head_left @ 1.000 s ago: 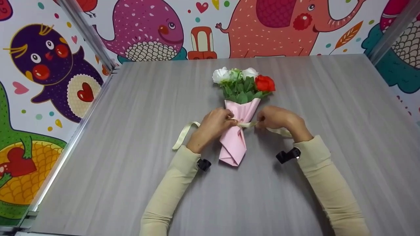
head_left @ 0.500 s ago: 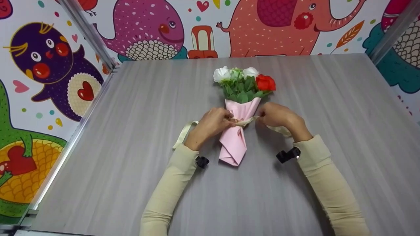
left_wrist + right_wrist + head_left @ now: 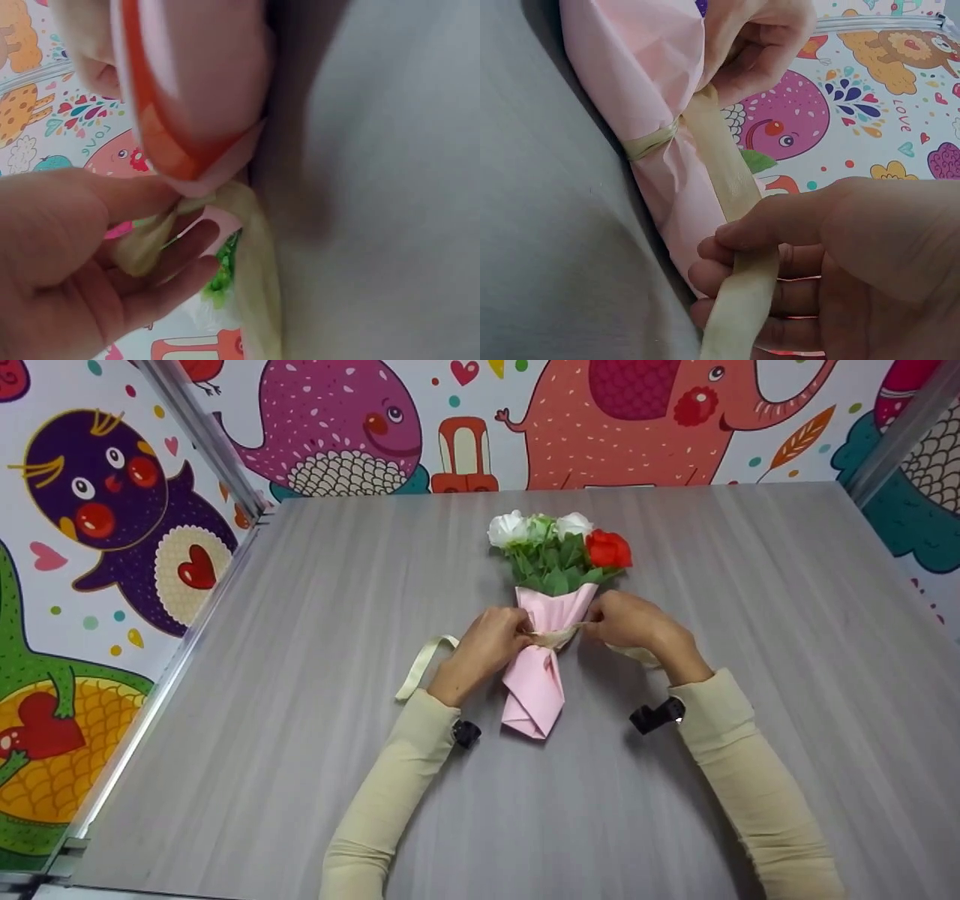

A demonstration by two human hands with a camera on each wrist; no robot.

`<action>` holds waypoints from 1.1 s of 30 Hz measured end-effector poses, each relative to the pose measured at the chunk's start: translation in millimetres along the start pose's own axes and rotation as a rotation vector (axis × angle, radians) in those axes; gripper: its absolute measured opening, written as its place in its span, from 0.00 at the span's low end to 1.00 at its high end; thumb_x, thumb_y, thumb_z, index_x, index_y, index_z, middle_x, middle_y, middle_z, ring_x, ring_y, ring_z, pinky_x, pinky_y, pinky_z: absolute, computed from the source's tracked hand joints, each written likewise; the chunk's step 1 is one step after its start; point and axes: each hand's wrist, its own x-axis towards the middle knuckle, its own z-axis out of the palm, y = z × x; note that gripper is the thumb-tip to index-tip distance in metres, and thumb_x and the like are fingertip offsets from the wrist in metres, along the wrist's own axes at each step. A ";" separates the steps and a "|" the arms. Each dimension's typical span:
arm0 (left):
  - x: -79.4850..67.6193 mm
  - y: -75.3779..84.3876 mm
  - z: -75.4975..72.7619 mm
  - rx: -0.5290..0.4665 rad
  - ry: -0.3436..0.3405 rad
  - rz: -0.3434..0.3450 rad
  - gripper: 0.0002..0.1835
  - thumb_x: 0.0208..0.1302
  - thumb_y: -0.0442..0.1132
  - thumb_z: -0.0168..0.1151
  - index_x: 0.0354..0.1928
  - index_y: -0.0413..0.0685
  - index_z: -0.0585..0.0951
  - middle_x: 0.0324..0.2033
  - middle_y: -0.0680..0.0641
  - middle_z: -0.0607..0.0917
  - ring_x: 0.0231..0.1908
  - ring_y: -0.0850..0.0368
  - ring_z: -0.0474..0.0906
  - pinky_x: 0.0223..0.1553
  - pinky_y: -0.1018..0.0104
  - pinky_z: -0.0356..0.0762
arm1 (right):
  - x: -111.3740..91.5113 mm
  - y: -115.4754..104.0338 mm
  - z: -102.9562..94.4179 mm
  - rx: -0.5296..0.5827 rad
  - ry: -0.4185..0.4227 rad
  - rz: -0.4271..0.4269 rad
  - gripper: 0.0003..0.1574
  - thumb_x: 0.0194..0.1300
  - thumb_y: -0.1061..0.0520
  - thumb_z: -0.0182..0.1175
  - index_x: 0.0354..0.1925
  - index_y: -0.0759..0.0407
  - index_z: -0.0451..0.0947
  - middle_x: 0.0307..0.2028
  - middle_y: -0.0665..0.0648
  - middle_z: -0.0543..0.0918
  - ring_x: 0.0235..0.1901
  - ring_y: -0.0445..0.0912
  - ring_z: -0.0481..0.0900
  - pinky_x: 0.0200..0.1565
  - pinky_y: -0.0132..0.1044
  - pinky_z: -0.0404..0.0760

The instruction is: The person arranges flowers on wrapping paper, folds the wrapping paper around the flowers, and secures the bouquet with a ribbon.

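A bouquet with a red rose [image 3: 608, 549], white flowers and green leaves lies on the table, wrapped in pink paper [image 3: 534, 694]. Round its narrow waist runs a cream ribbon [image 3: 556, 638]. At the left of the waist my left hand [image 3: 489, 643] pinches the ribbon between thumb and fingers; the left wrist view shows a twisted fold of ribbon [image 3: 142, 244] there. On the other side my right hand [image 3: 636, 624] holds the ribbon's other length [image 3: 727, 169] between thumb and fingers, drawn taut from the waist. One loose tail [image 3: 420, 667] lies left of my left wrist.
The grey wood-grain table [image 3: 262, 780] spreads out around the bouquet. Printed cartoon panels [image 3: 345, 427] stand behind and at the sides, with metal posts [image 3: 202, 435] at the corners. Black wrist cameras [image 3: 656, 715] sit at both cuffs.
My right hand has moved slightly up and away from me, and the ribbon between the hands now slants upward to the right. The left hand stays at nearly the same spot.
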 end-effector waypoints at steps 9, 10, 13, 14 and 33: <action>-1.1 -1.3 2.5 -0.017 0.070 -0.013 0.04 0.63 0.31 0.62 0.38 0.38 0.82 0.36 0.40 0.89 0.39 0.46 0.86 0.42 0.54 0.83 | -1.3 -10.6 5.3 -0.002 0.158 -0.088 0.19 0.62 0.67 0.54 0.51 0.66 0.80 0.57 0.66 0.72 0.54 0.58 0.72 0.56 0.53 0.76; -1.2 -1.2 2.9 -0.020 0.074 -0.017 0.04 0.62 0.31 0.62 0.38 0.38 0.81 0.36 0.40 0.89 0.39 0.46 0.86 0.42 0.54 0.83 | -0.4 -12.8 7.6 0.027 0.203 -0.109 0.19 0.61 0.68 0.53 0.50 0.66 0.80 0.59 0.67 0.71 0.57 0.59 0.71 0.57 0.54 0.75; -1.3 -0.9 4.0 -0.029 0.080 -0.024 0.05 0.63 0.32 0.63 0.39 0.38 0.80 0.36 0.40 0.88 0.38 0.46 0.85 0.41 0.54 0.82 | 5.1 -17.6 17.5 0.076 0.318 -0.193 0.16 0.62 0.70 0.52 0.45 0.63 0.83 0.64 0.66 0.70 0.65 0.61 0.65 0.63 0.57 0.70; -1.4 -0.8 4.3 -0.029 0.082 -0.024 0.05 0.63 0.32 0.63 0.39 0.38 0.80 0.36 0.40 0.88 0.38 0.46 0.85 0.41 0.54 0.82 | 7.4 -18.5 21.4 0.075 0.338 -0.222 0.15 0.62 0.70 0.54 0.43 0.63 0.84 0.64 0.67 0.70 0.66 0.61 0.64 0.66 0.58 0.67; -0.6 -0.4 7.9 -0.008 0.085 -0.010 0.04 0.63 0.31 0.63 0.36 0.38 0.77 0.31 0.41 0.86 0.31 0.54 0.75 0.35 0.58 0.74 | 17.9 -20.1 36.1 0.048 0.285 -0.392 0.05 0.58 0.62 0.71 0.35 0.59 0.90 0.62 0.68 0.78 0.71 0.66 0.62 0.73 0.66 0.50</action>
